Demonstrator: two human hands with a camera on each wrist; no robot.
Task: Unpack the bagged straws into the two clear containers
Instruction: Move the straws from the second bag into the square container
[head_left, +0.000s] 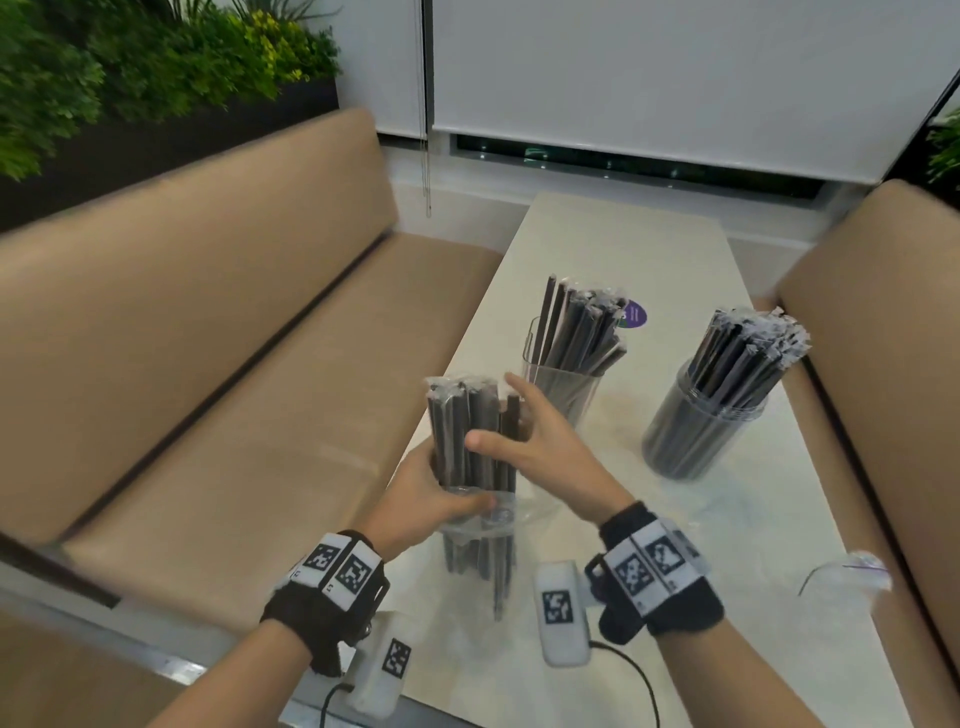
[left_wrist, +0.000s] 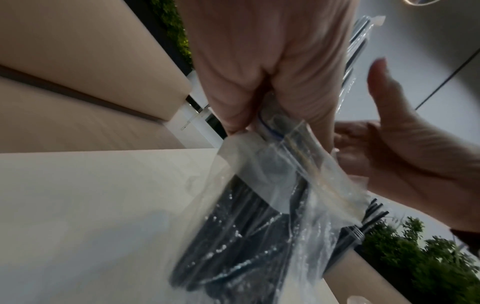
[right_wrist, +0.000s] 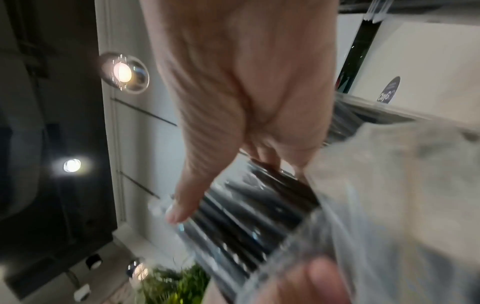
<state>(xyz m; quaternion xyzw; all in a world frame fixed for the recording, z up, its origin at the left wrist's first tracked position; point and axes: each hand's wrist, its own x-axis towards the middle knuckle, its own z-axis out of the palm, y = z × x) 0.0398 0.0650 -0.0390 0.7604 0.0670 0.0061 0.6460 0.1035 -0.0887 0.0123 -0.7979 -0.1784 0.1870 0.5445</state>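
Observation:
A bundle of black wrapped straws (head_left: 470, 431) stands upright in a clear plastic bag (head_left: 478, 525) at the table's near left edge. My left hand (head_left: 452, 493) grips the bundle and bag around the middle. My right hand (head_left: 501, 415) reaches round the bundle's upper part, with the thumb across the front and the index finger straight behind it. The other right fingers are hidden. A clear container (head_left: 563, 389) with several straws stands just beyond. A round clear container (head_left: 701, 431) packed with straws stands to the right. The left wrist view shows the bag (left_wrist: 272, 185) crumpled under my left hand (left_wrist: 259, 82).
The white table (head_left: 623, 239) runs between two tan benches (head_left: 234, 338). A purple sticker (head_left: 635, 314) lies behind the middle container. A crumpled clear plastic piece (head_left: 847, 571) lies near the table's right edge. White blinds and green plants are at the back.

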